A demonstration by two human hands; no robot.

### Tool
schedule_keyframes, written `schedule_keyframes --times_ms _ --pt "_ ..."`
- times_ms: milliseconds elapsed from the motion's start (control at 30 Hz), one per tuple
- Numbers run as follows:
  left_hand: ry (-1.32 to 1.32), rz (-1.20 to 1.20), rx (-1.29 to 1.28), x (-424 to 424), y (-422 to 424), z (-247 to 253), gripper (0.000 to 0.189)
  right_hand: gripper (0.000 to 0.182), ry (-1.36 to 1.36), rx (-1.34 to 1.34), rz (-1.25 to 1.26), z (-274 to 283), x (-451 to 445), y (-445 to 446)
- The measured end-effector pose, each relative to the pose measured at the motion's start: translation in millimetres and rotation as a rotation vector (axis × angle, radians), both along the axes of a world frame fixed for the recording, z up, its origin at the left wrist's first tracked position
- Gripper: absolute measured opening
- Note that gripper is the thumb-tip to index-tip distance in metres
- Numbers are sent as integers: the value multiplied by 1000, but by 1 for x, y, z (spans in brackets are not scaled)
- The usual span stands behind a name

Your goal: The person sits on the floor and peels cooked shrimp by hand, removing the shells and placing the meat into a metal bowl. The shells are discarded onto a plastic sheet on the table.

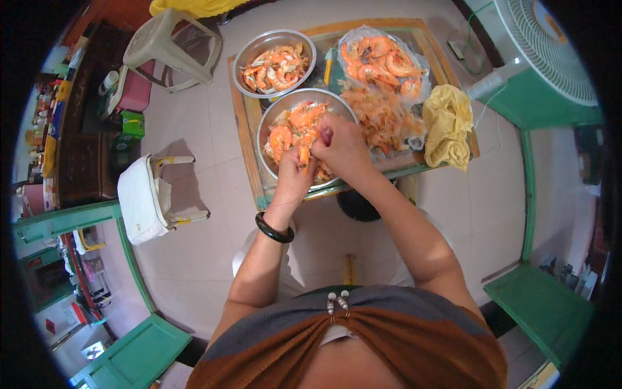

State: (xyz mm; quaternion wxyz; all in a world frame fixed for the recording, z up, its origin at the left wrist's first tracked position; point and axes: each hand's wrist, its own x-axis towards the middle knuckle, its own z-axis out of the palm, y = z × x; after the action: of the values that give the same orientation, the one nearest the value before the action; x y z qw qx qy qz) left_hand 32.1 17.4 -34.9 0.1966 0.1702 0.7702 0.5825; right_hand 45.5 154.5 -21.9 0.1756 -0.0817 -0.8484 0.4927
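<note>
Over the near steel bowl, which holds orange cooked shrimp, both hands meet around one shrimp. My left hand grips it from the left, with a dark bangle on that wrist. Against its right side, the fingers of my right hand are curled, partly hiding it. A second steel bowl of shrimp stands just beyond. At the right of the table, a clear plastic bag holds large orange shrimp, and a heap of shrimp shells lies below it.
The wood-framed glass-topped table carries a crumpled yellow cloth at its right edge and a yellow pencil-like object between the bowls. A plastic stool and a white-covered seat stand left. A fan is at upper right.
</note>
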Motion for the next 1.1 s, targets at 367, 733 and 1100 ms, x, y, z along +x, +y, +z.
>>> schedule_keyframes --times_ms 367,733,1100 --pt "-242 13 122 -2 -4 21 23 8 -149 -236 186 7 -1 18" --pt "-537 -14 381 -12 -14 24 15 4 -366 -706 395 12 -3 32" --pt "-103 177 270 -16 -8 -2 12 13 -91 -490 294 5 -4 14"
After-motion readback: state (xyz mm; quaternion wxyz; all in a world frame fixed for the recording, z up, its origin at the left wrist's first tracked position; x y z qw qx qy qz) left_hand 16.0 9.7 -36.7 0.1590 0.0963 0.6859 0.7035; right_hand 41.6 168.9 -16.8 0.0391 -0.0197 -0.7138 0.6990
